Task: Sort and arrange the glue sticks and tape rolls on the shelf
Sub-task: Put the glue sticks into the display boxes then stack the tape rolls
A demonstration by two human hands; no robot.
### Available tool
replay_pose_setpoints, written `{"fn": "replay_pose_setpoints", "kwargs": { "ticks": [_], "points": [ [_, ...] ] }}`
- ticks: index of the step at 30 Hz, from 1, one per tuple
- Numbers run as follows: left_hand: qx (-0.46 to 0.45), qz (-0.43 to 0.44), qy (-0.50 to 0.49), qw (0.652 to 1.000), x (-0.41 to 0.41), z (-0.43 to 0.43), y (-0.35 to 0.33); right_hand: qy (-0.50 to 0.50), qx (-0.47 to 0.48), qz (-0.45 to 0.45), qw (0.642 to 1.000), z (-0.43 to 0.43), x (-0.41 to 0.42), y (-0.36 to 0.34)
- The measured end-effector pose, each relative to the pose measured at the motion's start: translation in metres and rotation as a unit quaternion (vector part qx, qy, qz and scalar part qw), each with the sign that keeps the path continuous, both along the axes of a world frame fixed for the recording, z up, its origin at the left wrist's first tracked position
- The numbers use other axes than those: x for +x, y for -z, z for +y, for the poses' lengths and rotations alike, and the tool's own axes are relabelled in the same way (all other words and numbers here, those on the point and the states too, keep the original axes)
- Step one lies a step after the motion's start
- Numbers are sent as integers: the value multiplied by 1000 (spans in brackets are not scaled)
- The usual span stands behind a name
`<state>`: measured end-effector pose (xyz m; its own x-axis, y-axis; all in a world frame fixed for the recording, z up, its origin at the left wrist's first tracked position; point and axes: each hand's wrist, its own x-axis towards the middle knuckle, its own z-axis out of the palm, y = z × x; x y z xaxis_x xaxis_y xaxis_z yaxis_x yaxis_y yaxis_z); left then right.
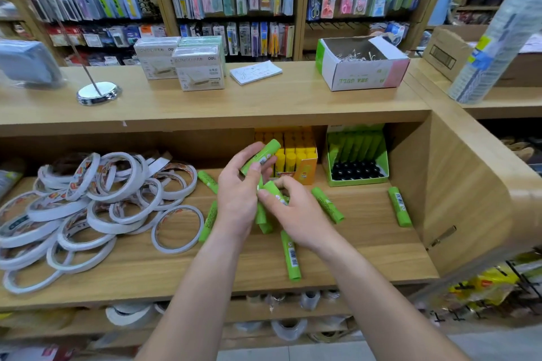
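Several green glue sticks lie loose on the wooden shelf (366, 246), one (290, 255) near its front edge and another (399, 206) at the right. My left hand (239, 193) grips a bunch of green glue sticks (262, 154), the top one pointing up and right. My right hand (296, 211) pinches another green glue stick (274, 192) right beside the left hand. A pile of white tape rolls (93, 202) covers the shelf's left half. At the back stand a green display box (356, 158) of glue sticks and a yellow box (296, 155) of yellow ones.
The counter top (293, 97) above holds white boxed goods (187, 63), a notepad (255, 72), an open box of clips (362, 63) and a chrome stand (98, 92). A wooden side panel (457, 184) closes the shelf's right end. More tape rolls lie on the shelf below.
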<state>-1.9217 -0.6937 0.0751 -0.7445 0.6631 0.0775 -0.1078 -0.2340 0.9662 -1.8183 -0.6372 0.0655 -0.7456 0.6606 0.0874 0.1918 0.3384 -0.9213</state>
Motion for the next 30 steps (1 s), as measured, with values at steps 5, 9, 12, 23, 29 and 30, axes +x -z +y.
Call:
{"fn": "replay_pose_setpoints", "kwargs": {
  "ticks": [5, 9, 12, 23, 29, 30],
  "points": [
    [1, -9, 21, 1000, 7, 3, -2, -10, -11, 10, 1000, 5, 5, 0],
    [-24, -15, -25, 999, 4, 2, 2, 10, -22, 32, 999, 9, 13, 1],
    [-51, -5, -36, 998, 8, -5, 11, 56, -35, 58, 996, 15, 19, 2],
    [-119, -58, 11, 991, 26, -9, 17, 75, -10, 41, 996, 18, 2, 8],
    [-135, 30, -34, 990, 26, -9, 16, 70, -77, 8, 995, 13, -8, 8],
    [-136, 30, -35, 990, 25, -10, 17, 66, -92, 18, 993, 14, -8, 8]
  ]
}}
